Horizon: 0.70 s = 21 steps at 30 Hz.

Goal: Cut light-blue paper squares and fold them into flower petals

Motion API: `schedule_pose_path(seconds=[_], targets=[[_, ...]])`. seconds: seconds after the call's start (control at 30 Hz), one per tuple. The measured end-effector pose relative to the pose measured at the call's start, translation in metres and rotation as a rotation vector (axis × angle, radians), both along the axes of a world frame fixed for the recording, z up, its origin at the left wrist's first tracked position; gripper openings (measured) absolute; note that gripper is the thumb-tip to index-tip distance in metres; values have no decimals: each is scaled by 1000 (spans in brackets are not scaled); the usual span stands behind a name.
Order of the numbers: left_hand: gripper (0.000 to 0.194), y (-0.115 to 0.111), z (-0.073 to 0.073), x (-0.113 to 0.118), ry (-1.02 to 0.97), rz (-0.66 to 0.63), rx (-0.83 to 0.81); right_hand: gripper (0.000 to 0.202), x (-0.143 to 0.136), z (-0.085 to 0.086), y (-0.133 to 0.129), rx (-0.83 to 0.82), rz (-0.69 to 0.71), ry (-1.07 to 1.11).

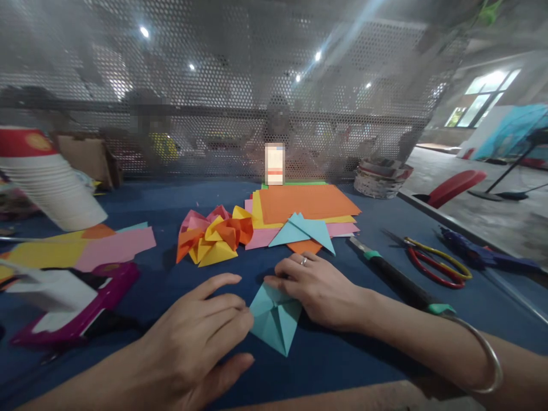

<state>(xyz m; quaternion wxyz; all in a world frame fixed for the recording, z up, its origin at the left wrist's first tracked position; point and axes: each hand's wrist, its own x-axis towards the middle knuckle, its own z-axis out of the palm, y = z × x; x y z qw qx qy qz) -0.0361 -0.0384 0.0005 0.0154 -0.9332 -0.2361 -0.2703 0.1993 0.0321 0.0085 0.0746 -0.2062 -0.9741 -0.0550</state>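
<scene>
A square of light-blue folded paper [276, 322] lies on the dark blue tabletop in front of me, its creases meeting near the middle. My right hand [319, 288], with a ring on one finger, has its fingers curled and pressed on the paper's upper corner, hiding that part. My left hand [188, 331] is at the paper's left corner with its fingers apart, holding nothing; I cannot tell whether the fingertips touch the paper. Just beyond are folded light-blue pieces [302, 229] and a cluster of folded orange, yellow and pink paper [216, 234].
Behind sits a stack of coloured sheets [306, 202]. On the right lie a black-handled cutter [398, 279], red-and-yellow-handled scissors [436, 265] and a blue tool [483, 251]. On the left are stacked paper cups [64, 188], paper scraps [115, 248] and a purple tape dispenser [103, 294].
</scene>
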Motion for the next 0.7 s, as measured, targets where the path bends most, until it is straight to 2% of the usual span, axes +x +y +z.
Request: schedule_pose_path(seconds=[0.07, 0.13, 0.2, 0.27, 0.33, 0.43, 0.57, 0.7], targets=[[18, 1, 2, 0, 45, -9, 9, 44, 2, -2, -4, -59, -29, 151], [15, 3, 3, 1, 95, -14, 10, 32, 1, 0, -12, -166, -42, 310], [13, 4, 3, 1, 120, -16, -19, 18, -2, 3, -22, -299, -48, 382], [13, 6, 3, 2, 118, -18, -66, 7, -6, 5, -30, -400, -59, 333], [15, 7, 3, 3, 96, -1, -131, 7, -9, 6, -34, -464, -80, 256], [17, 9, 3, 8, 33, 98, -295, 7, -11, 6, -34, -531, -100, 214], [13, 12, 2, 18, -13, 219, -514, 6, -9, 7, -30, -588, -64, 221], [17, 15, -1, 23, -23, 247, -597, 10, -6, 8, -30, -593, -57, 209]])
